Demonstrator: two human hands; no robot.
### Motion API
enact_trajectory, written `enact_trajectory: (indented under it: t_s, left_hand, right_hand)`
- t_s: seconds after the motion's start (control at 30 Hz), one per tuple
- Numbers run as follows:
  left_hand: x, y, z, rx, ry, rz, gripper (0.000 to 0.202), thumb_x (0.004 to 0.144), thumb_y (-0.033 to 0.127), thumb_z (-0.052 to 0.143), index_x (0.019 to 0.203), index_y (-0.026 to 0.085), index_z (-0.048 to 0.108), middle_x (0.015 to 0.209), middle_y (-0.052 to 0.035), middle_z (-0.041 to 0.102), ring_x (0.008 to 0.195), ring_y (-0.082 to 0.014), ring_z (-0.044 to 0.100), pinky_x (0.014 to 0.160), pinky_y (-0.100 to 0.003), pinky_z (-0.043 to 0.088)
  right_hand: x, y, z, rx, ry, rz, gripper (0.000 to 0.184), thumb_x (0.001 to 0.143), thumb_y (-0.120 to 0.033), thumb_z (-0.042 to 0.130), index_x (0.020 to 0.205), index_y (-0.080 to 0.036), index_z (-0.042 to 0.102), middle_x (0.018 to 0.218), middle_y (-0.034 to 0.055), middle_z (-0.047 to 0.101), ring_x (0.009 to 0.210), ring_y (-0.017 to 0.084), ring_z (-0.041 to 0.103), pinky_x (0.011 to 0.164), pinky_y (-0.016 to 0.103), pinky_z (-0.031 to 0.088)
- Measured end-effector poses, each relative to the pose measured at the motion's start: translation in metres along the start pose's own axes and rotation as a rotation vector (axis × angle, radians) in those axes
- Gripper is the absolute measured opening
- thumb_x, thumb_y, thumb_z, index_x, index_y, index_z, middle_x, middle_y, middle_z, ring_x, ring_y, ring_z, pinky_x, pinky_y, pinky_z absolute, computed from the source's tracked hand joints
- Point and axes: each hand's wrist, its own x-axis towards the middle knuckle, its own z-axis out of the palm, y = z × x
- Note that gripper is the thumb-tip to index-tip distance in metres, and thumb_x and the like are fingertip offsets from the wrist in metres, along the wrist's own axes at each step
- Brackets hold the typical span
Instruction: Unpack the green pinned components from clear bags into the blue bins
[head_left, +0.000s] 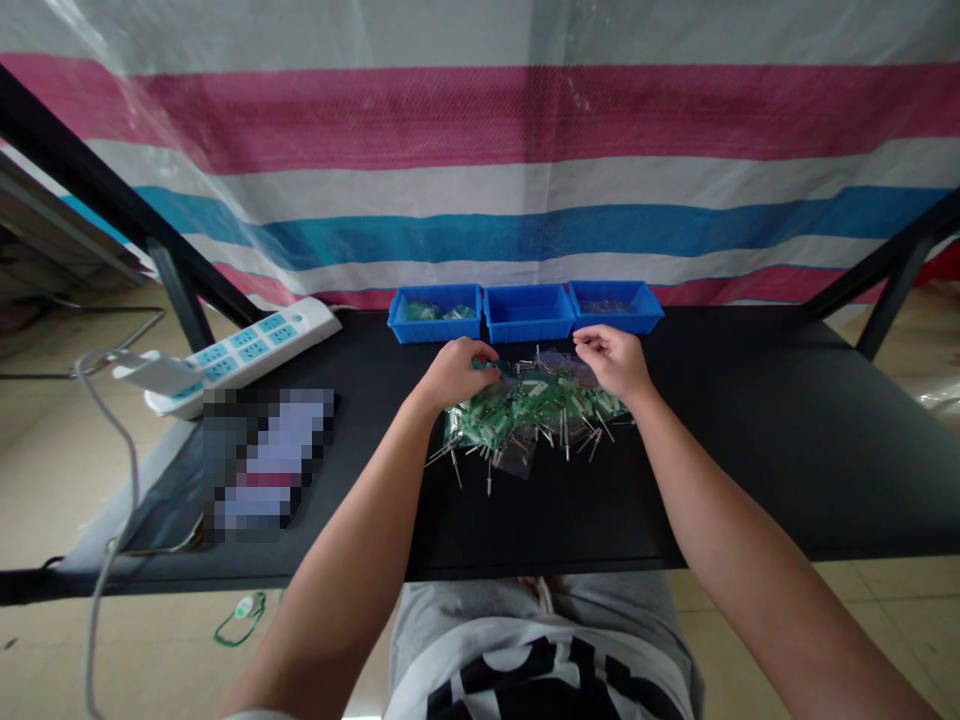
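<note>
A heap of metal rivets with green parts, many in small clear plastic bags (525, 415), lies in the middle of the black table (720, 470). My left hand (455, 372) is at the heap's upper left edge, its fingertips pinched on a small green piece (486, 365). My right hand (613, 362) hovers at the heap's upper right, next to a clear bag, with its fingers drawn together. Whether those fingers hold anything is too hard to see. Three blue plastic bins stand just beyond the heap: the left bin (435, 313) holds green items, the middle bin (529, 313) shows nothing inside, and the right bin (615, 306) holds a few small pieces.
A white power strip (247, 355) with blue sockets lies at the table's back left, with a white cable (112, 480) running off the edge. A pixelated, unreadable object (266, 460) lies left of the heap. A striped tarp (480, 150) hangs behind the table.
</note>
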Motion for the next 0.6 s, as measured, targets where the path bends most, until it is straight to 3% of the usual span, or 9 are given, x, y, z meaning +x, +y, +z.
enact_trajectory:
  t_s: [0.1, 0.2, 0.33, 0.47, 0.6]
  left_hand:
    - [-0.003, -0.002, -0.004, 0.078, -0.114, 0.081, 0.04, 0.067, 0.037, 0.07, 0.104, 0.022, 0.073, 0.103, -0.008, 0.068, 0.1, -0.027, 0.06, 0.091, -0.038, 0.047]
    - [-0.005, -0.001, -0.003, 0.161, -0.142, 0.022, 0.054, 0.064, 0.042, 0.073, 0.116, 0.026, 0.069, 0.114, -0.0107, 0.064, 0.112, -0.0339, 0.054, 0.094, -0.046, 0.044]
    - [-0.005, 0.003, 0.003, 0.218, -0.13, -0.027, 0.046, 0.07, 0.045, 0.069, 0.112, 0.026, 0.07, 0.12, -0.0131, 0.061, 0.117, -0.0387, 0.051, 0.094, -0.054, 0.042]
    - [-0.002, 0.004, 0.009, 0.2, -0.059, 0.045, 0.033, 0.073, 0.039, 0.069, 0.101, 0.022, 0.071, 0.112, -0.011, 0.067, 0.112, -0.0354, 0.055, 0.093, -0.051, 0.042]
    - [-0.002, 0.008, 0.013, 0.094, 0.074, 0.178, 0.016, 0.077, 0.028, 0.065, 0.09, 0.018, 0.07, 0.093, -0.0067, 0.072, 0.093, -0.0248, 0.063, 0.086, -0.038, 0.045]
  right_hand:
    - [-0.002, -0.004, 0.001, -0.078, -0.043, -0.079, 0.019, 0.072, -0.026, 0.061, 0.082, -0.016, 0.073, 0.078, 0.0058, 0.073, 0.064, 0.017, 0.063, 0.063, 0.03, 0.049]
    - [-0.003, -0.007, 0.002, -0.119, -0.062, -0.126, 0.016, 0.073, -0.024, 0.06, 0.079, -0.016, 0.073, 0.073, 0.0049, 0.072, 0.061, 0.016, 0.062, 0.062, 0.029, 0.05]
    - [-0.003, -0.01, 0.003, -0.153, -0.064, -0.148, 0.015, 0.073, -0.022, 0.06, 0.077, -0.017, 0.073, 0.07, 0.0039, 0.071, 0.06, 0.016, 0.062, 0.063, 0.029, 0.049]
    - [-0.003, -0.012, 0.003, -0.178, -0.073, -0.169, 0.014, 0.073, -0.02, 0.059, 0.076, -0.017, 0.073, 0.069, 0.0036, 0.07, 0.059, 0.016, 0.062, 0.062, 0.029, 0.049]
    - [-0.005, -0.016, 0.004, -0.186, -0.085, -0.21, 0.014, 0.075, -0.02, 0.059, 0.076, -0.017, 0.072, 0.069, 0.0036, 0.071, 0.06, 0.017, 0.062, 0.062, 0.029, 0.049]
